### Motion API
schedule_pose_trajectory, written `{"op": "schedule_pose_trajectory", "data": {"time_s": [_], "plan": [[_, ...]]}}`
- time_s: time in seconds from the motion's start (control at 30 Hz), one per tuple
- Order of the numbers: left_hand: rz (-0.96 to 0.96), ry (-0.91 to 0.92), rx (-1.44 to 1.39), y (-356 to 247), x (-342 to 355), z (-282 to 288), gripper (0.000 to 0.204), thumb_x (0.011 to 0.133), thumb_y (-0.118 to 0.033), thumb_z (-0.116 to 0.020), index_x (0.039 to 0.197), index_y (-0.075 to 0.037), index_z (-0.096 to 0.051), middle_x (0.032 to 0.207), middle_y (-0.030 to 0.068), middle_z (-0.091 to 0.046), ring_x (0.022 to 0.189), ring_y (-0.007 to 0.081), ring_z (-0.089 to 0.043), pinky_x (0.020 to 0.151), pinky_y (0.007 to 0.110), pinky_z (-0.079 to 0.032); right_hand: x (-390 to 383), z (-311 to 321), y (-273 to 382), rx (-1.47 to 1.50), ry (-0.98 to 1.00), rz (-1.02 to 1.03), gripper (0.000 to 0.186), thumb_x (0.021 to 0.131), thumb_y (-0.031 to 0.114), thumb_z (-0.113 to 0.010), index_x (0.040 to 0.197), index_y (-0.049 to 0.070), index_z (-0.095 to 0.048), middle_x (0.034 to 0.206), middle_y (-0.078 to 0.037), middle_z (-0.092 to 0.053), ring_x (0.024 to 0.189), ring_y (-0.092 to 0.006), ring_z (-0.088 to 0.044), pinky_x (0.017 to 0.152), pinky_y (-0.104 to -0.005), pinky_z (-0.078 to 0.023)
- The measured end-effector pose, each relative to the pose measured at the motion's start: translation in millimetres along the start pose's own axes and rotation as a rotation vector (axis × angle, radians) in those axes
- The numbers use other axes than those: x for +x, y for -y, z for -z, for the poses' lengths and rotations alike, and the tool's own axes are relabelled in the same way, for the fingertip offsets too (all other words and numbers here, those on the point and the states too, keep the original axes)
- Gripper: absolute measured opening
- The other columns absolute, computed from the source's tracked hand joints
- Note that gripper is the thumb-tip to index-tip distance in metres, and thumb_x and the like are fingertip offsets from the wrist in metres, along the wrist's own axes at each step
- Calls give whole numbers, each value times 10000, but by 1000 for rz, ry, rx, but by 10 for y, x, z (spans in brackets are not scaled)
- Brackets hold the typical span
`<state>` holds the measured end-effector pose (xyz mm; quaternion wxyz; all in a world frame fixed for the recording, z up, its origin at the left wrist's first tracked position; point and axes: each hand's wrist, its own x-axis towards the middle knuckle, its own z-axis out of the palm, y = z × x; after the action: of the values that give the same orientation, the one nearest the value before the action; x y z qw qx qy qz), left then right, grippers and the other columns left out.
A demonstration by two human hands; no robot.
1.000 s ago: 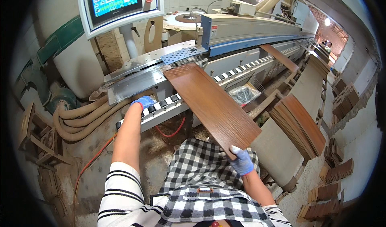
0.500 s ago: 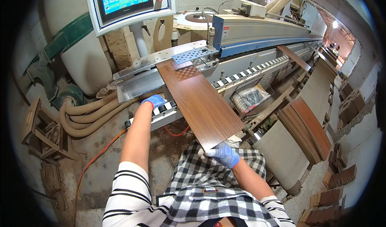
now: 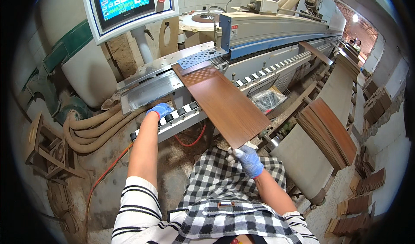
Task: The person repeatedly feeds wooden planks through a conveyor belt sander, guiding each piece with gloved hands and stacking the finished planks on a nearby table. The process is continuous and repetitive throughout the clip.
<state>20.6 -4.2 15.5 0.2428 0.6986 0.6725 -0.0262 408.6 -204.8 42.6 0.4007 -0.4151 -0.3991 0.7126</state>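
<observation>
The right hand (image 3: 249,161) grips the brown board (image 3: 225,107) extending forward-left.

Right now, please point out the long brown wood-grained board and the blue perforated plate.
Long brown wood-grained board (image 3: 221,102), head view: middle of its top face.
Blue perforated plate (image 3: 201,59), head view: middle of its upper surface.

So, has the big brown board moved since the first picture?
Yes. The brown board has slid forward, its far end shifting toward the holed blue plate.
</observation>
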Motion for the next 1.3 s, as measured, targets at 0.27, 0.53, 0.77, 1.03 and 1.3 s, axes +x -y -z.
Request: {"op": "schedule_pose_trajectory", "data": {"time_s": [0.27,0.53,0.77,1.03,1.3], "plan": [[-43,-56,-47,165,115,-118,420,832,-413,-496,1029,-61,-614,1006,147,-625,913,295,-578,802,371,-432,140,411,144,87,-180,144,340,854,338,-573,806,3,-560,625,-81,-593,551,-142,-551,523,-233,-452],[-161,-11,-76,124,61,-53,431,814,-399,-494,1038,-49,-608,1056,161,-607,957,324,-571,815,386,-438,328,977,294,136,-397,151,370,828,390,-602,796,23,-572,589,-58,-579,479,-121,-526,437,-215,-412],[28,12,-284,387,109,-133,304,780,-324,-544,949,-98,-658,886,21,-617,793,143,-539,747,321,-445,-63,1705,352,233,-652,301,266,886,269,-537,978,19,-538,666,-31,-540,511,-68,-468,477,-201,-411],[-39,21,-236,670,223,-117,337,873,-255,-501,1095,-17,-587,1036,79,-611,959,192,-534,879,307,-393,-1788,3656,198,164,-1454,597,340,888,290,-500,1208,235,-399,662,14,-514,453,-88,-430,367,-258,-361],[52,-43,-272,1221,484,-340,356,877,-277,-508,1102,-10,-582,1083,84,-611,999,187,-549,892,320,-402,-2403,4956,357,174,-1679,445,618,874,266,-528,1385,240,-182,787,-72,-603,505,-122,-502,425,-296,-409]]}}
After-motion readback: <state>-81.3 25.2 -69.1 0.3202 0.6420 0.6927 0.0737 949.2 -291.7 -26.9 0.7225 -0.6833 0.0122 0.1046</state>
